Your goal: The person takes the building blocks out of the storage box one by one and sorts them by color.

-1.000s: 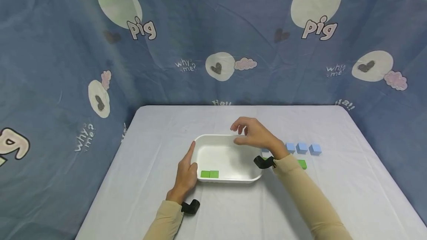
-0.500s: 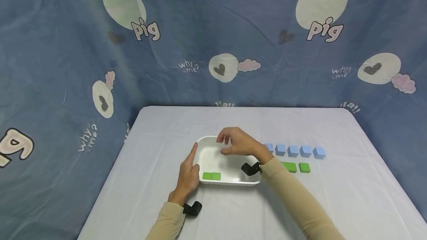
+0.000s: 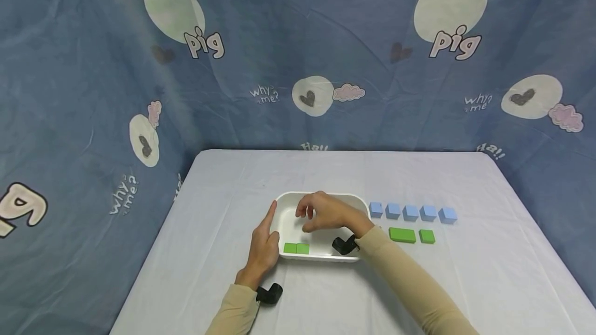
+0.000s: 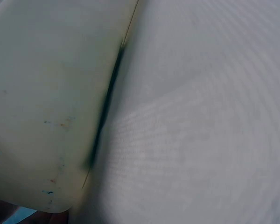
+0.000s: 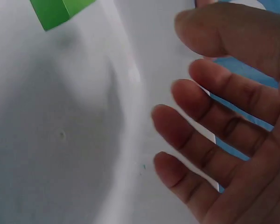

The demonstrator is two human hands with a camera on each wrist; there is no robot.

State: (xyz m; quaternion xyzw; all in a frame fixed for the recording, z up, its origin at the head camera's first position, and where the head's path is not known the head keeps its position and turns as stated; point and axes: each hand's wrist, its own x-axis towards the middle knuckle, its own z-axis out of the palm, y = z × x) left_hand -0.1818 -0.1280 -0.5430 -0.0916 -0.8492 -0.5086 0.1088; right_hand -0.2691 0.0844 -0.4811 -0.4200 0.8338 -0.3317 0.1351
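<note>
A white tray (image 3: 321, 258) lies on the table, with two green blocks (image 3: 296, 248) side by side in its near left corner. My left hand (image 3: 262, 249) holds the tray's left side, index finger stretched along the rim and thumb at the near end. The tray's side wall (image 4: 46, 93) fills the left of the left wrist view; most of that hand is out of sight there. Over the tray hovers my right hand (image 3: 326, 213), nothing in it. Its fingers (image 5: 177, 126) are spread and loosely bent, and a green block (image 5: 60, 11) shows at that view's top.
Right of the tray runs a row of several light blue cubes (image 3: 411, 213). In front of them lie a long green block (image 3: 402, 235) and a green cube (image 3: 427, 236). A patterned blue cloth (image 3: 261, 45) hangs behind the white-covered table (image 3: 326, 299).
My right hand has moved left and nearer over the tray, uncovering the blue cubes and green blocks at the right. My left hand stays at the tray's side; the view shifted slightly.
</note>
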